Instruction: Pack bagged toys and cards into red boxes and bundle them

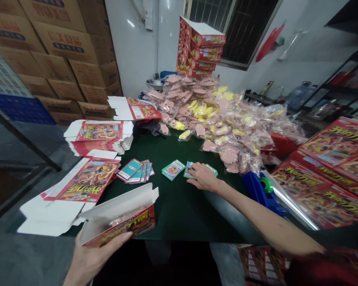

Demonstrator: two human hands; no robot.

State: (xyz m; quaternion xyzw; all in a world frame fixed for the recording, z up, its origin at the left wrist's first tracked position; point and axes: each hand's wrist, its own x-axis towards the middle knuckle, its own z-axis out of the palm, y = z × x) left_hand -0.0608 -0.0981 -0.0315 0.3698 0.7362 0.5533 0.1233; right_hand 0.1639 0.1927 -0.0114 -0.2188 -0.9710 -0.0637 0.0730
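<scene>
My left hand (97, 258) is at the bottom left, holding an open white-lined box (117, 214) with red printing by its side. My right hand (203, 176) lies on a small group of green-edged cards (211, 169) on the dark green table (179, 214), covering most of them. I cannot tell whether it grips them. To its left lie a single card (173, 169) and a fanned group of cards (135, 171). A flat, unfolded red-and-white box blank (83, 184) lies left of the cards, near my left hand.
A heap of pink and yellow plastic-wrapped packets (214, 123) covers the table's far side, with a stack of red boxes (198, 49) behind it. A blue tape dispenser (261, 192) and red printed sheets (331, 174) lie right; flat blanks (100, 137) lie left, beside stacked cartons (62, 63).
</scene>
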